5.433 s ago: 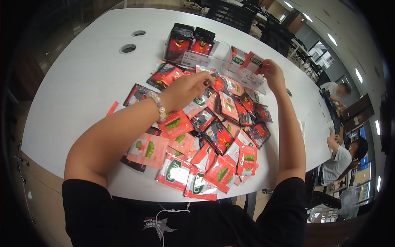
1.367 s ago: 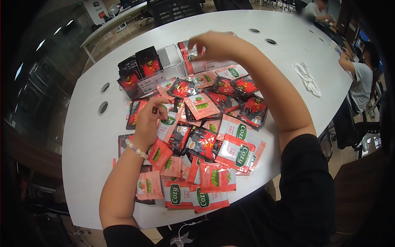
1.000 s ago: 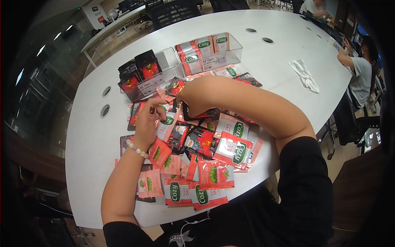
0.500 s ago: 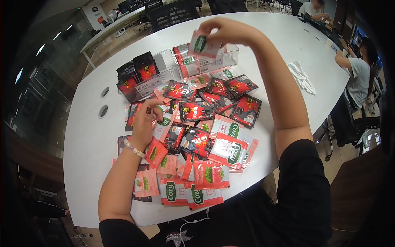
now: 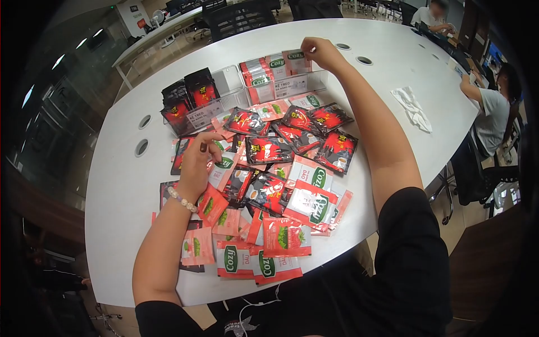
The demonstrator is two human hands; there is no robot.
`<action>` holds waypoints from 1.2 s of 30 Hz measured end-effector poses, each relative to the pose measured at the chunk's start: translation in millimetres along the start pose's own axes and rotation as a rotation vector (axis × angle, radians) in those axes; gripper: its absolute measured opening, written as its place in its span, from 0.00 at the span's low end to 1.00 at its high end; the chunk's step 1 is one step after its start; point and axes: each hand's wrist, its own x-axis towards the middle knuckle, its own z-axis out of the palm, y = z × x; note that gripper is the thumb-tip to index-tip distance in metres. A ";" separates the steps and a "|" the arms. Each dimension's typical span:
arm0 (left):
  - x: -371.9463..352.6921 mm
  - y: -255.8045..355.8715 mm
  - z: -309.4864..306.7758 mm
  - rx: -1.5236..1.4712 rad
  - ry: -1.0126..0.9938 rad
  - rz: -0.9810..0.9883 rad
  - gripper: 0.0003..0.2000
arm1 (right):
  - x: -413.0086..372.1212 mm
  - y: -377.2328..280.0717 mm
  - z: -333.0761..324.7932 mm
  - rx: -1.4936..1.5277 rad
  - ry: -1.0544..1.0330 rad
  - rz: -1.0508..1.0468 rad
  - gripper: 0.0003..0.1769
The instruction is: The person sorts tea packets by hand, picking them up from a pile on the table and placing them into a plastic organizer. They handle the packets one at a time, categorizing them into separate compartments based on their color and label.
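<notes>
My right hand (image 5: 319, 51) pinches the top edge of a pink Cozy packet (image 5: 297, 62), which stands in the right part of a clear bin (image 5: 303, 84) beside other Cozy packets (image 5: 256, 73). Over the left side of a mixed pile, my left hand (image 5: 197, 163) has its fingers curled around the edge of a pink and white Cozy packet (image 5: 223, 168). Black and red packets (image 5: 269, 150) and pink Cozy packets (image 5: 288, 237) overlap in the pile. Black packets (image 5: 200, 90) stand upright in a second clear bin (image 5: 205, 118) on the left.
The white table (image 5: 123, 224) has round holes at its left and far sides. A crumpled white cloth (image 5: 411, 109) lies to the right. Two people sit at the right and far right edges. Black chairs (image 5: 238, 19) stand beyond the table.
My right hand has moved right and slightly down, bringing the Cozy packet from above the right bin to standing inside it. My left hand has barely moved.
</notes>
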 end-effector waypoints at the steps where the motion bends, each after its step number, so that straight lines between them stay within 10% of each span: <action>1: -0.2 -0.5 -0.1 0.009 0.003 -0.001 0.28 | -0.7 -0.7 2.0 -0.083 -0.007 0.061 0.06; 18: -0.4 0.7 -0.7 0.059 0.002 -0.009 0.27 | 0.0 -15.4 9.2 -0.592 0.333 0.107 0.10; 24: -0.6 -1.1 -2.0 0.058 -0.005 -0.018 0.28 | 5.7 -120.5 -11.2 0.110 -0.440 0.103 0.11; 26: -0.6 -3.9 -1.8 0.042 -0.001 0.014 0.28 | -1.1 -136.7 3.3 -0.126 -0.603 -0.228 0.14; 28: -0.4 -4.8 -1.8 0.038 -0.003 0.021 0.28 | -17.7 -162.3 13.9 -0.232 -0.830 -0.116 0.22; 36: 0.1 -3.5 -1.1 -0.010 -0.019 -0.004 0.28 | -46.6 -156.9 89.1 -0.098 -0.615 -0.127 0.32</action>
